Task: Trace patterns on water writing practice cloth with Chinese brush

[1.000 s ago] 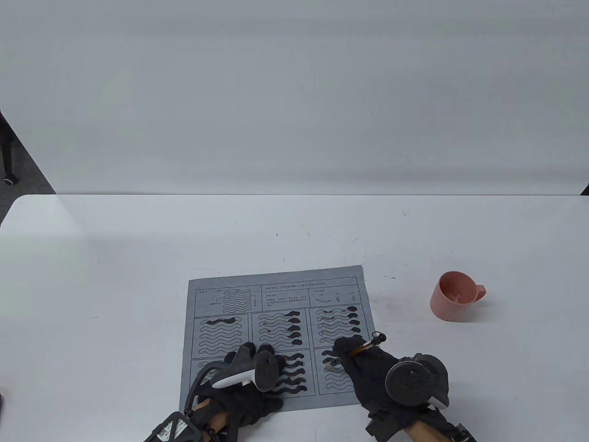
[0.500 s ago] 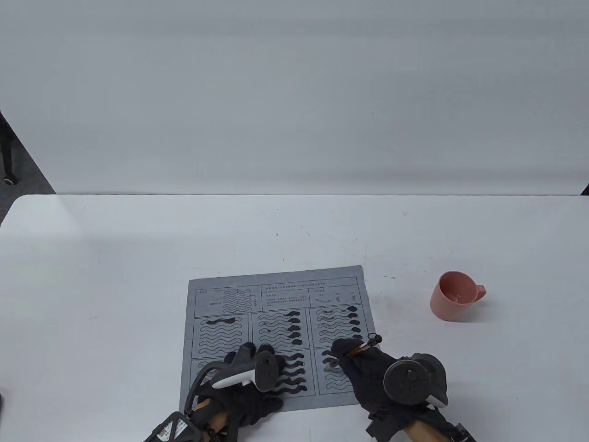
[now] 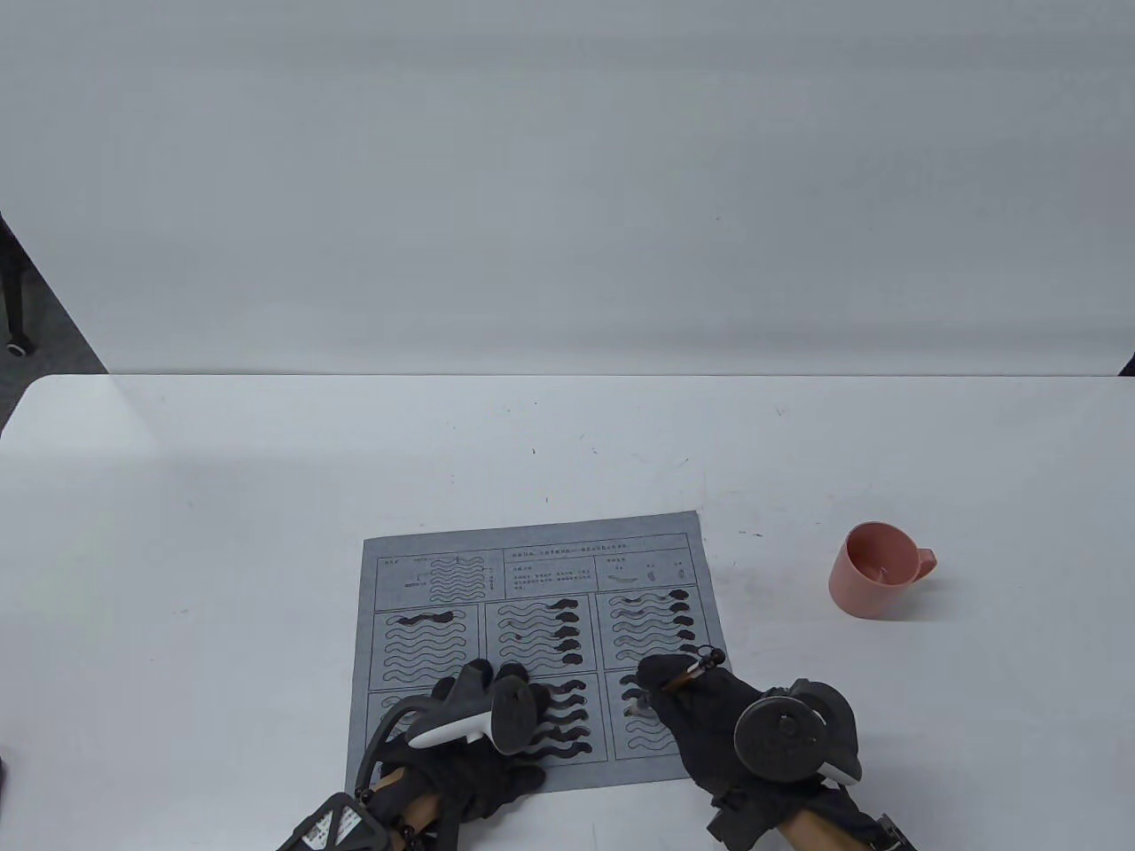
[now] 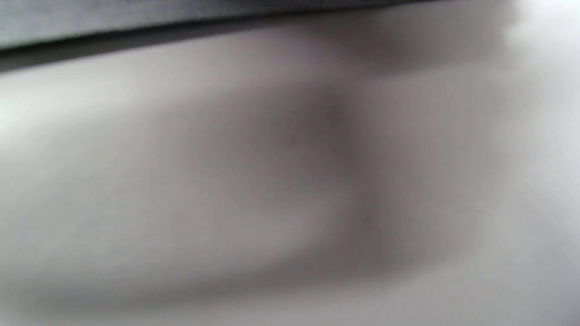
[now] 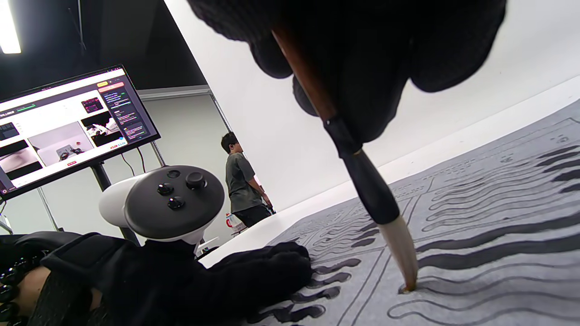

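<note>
A grey practice cloth (image 3: pixel 532 612) printed with wavy line panels lies at the table's front; several waves are dark with water. My right hand (image 3: pixel 692 709) grips a brown-handled Chinese brush (image 5: pixel 362 181) over the cloth's lower right panel. The pale bristle tip (image 5: pixel 405 267) touches the cloth (image 5: pixel 498 217) at the left end of a wave. My left hand (image 3: pixel 483 709) lies flat on the lower middle of the cloth, its fingers (image 5: pixel 267 271) straight and pressing on it. The left wrist view is only a grey blur.
A pink cup (image 3: pixel 873 572) stands on the white table (image 3: pixel 222 532) to the right of the cloth. Behind the table's left side, in the right wrist view, stand a monitor (image 5: pixel 68 122) and a person (image 5: pixel 242 181).
My right hand and the brush have shifted slightly left and forward over the lower right panel. The left hand has stayed in place.
</note>
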`<state>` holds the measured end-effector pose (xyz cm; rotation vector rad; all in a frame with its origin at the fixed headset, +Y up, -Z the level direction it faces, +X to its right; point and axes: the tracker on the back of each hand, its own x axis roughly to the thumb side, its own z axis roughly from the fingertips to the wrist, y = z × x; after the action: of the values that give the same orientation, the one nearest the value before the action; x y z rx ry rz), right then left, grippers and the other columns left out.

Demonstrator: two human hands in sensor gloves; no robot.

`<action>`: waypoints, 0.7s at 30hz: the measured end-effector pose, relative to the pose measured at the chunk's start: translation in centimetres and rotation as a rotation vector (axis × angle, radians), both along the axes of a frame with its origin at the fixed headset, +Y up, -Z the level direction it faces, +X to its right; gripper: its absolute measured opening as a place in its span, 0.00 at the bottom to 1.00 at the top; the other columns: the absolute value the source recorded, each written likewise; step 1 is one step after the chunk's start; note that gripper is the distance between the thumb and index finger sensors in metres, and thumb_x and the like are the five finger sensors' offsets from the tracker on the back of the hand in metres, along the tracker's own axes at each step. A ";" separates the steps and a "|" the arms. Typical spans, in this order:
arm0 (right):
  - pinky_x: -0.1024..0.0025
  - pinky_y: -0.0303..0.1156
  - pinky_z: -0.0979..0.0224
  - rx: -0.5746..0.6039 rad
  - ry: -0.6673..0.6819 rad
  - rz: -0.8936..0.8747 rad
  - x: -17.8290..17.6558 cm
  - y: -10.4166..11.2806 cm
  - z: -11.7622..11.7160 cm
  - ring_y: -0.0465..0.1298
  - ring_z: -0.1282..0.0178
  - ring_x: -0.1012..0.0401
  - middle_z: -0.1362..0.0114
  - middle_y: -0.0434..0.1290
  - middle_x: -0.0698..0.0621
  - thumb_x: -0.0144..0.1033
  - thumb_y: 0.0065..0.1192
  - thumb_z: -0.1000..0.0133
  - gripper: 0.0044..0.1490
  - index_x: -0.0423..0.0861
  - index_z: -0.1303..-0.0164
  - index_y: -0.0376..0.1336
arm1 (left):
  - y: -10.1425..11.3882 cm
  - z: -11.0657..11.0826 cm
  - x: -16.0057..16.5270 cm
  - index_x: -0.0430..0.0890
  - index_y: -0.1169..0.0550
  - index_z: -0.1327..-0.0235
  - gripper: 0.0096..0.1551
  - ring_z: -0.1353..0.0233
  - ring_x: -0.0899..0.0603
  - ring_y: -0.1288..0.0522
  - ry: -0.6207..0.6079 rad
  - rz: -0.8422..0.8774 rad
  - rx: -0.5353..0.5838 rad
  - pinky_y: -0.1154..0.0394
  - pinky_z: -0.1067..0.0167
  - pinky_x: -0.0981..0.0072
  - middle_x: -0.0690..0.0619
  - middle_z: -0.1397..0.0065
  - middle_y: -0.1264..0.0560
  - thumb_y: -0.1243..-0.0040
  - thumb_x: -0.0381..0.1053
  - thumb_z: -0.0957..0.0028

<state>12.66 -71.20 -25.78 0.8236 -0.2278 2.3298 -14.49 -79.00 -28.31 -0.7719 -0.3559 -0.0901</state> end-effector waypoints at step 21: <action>0.34 0.70 0.35 0.010 -0.019 0.029 0.2 0.1 0.0 0.81 0.37 0.44 0.31 0.75 0.40 0.35 0.52 0.39 0.25 0.39 0.34 0.61 | 0.0 0.0 0.0 0.68 0.80 0.35 0.52 0.24 0.38 0.87 0.000 -0.001 0.000 0.78 0.27 0.36 0.61 0.26 0.87 0.66 0.73 0.53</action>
<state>12.85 -71.15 -25.82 0.8147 -0.2375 2.3669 -14.52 -78.96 -28.32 -0.7716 -0.3557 -0.0911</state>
